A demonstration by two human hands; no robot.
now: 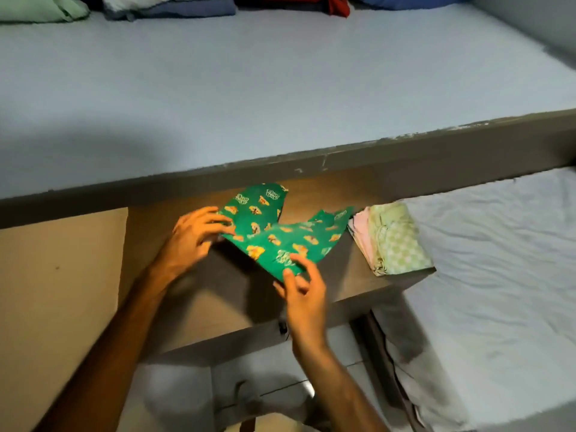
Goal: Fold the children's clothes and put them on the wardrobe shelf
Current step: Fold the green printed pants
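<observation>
A small green children's garment (274, 232) with orange and white prints lies partly folded on a brown wooden surface (218, 291). My left hand (194, 236) grips its left edge. My right hand (300, 289) pinches its lower corner between thumb and fingers. To the right of the garment, a stack of folded clothes (391, 240) in pale green checks and pink sits at the surface's right end.
Beyond the wooden rail (374, 157) is a bed with a light blue sheet (280, 79); folded green, blue and red clothes (168, 6) lie along its far edge. A lower mattress with a wrinkled pale sheet (498, 275) lies at right. Tiled floor (193, 397) shows below.
</observation>
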